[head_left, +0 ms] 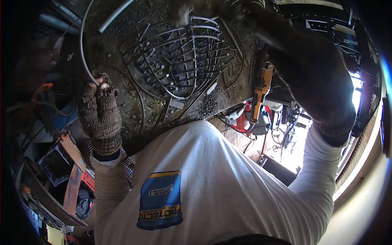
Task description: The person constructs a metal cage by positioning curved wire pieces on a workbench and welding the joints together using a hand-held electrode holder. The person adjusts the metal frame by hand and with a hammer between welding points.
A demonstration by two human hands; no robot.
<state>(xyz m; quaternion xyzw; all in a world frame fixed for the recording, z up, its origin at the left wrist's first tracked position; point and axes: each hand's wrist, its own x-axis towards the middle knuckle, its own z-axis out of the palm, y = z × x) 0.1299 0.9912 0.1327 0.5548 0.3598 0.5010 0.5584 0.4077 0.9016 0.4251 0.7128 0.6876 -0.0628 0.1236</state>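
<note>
My left hand, in a worn brown knit glove with bare fingertips, is closed around the lower end of a thin curved metal rod. The rod rises from the fist and bends past the top edge. My right arm reaches across the far right side, and my gloved right hand is at the top, dark and smeared by motion. Its fingers cannot be made out. A blurred, pale-ended object shows near it. Between my hands lies a lattice of curved rods and short bars on a dark, grimy work surface.
A yellow-and-black power tool lies at the surface's right edge. Several metal bits and grit cover the surface. A pale tube lies at the far left. Rusty metal pieces and crates stand below on the left. Cables hang at right.
</note>
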